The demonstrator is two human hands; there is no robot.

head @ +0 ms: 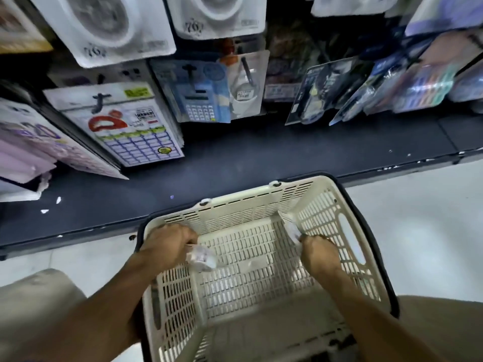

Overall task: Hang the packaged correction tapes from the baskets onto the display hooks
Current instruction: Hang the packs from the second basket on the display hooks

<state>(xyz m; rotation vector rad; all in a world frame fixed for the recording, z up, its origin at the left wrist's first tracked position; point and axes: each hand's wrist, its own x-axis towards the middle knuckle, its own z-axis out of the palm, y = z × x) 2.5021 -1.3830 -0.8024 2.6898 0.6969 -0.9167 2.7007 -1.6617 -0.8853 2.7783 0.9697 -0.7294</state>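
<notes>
Dim shelf (235,158) above basket (261,205). Left hand (167,244) grips one packet (201,257), right hand (317,250) another (292,228) (blurred). Slick film could slip; hooks (192,74) already crowded.

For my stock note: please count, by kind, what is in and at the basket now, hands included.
Basket: 1
Clear packets held, blurred: 2, one in the left hand at, one in the right hand at
Hands: 2
Total: 5
</notes>
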